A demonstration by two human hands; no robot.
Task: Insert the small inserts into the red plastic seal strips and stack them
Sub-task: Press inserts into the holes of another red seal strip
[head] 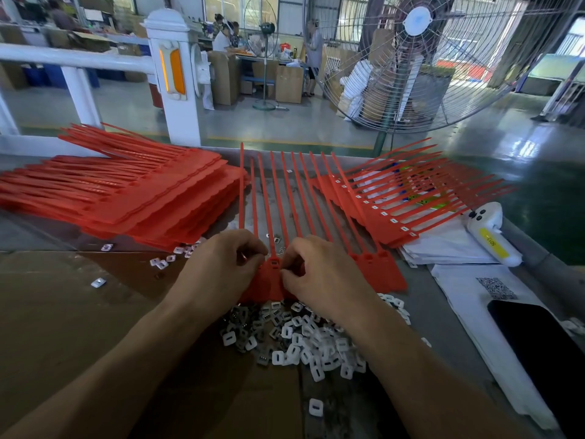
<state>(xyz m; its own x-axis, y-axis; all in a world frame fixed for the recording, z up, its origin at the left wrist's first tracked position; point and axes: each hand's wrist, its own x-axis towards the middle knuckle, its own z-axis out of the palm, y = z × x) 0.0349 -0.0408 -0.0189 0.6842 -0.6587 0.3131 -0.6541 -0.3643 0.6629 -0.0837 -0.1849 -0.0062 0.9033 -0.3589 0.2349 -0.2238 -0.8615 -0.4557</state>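
A strip sheet (285,198) lies mid-surface, inserts (304,340) heaped nearer. Stacked strips (126,191) sit left; another stack (395,201) lies right.

Smooth red plastic seal strips (316,198), white plastic inserts (304,340), matt brown cardboard (63,312)

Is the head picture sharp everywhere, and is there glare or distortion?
Head view: wide-angle bending curves the white railing; window light glares on the green floor; the hands and the red strip are slightly soft; far workers are blurred.
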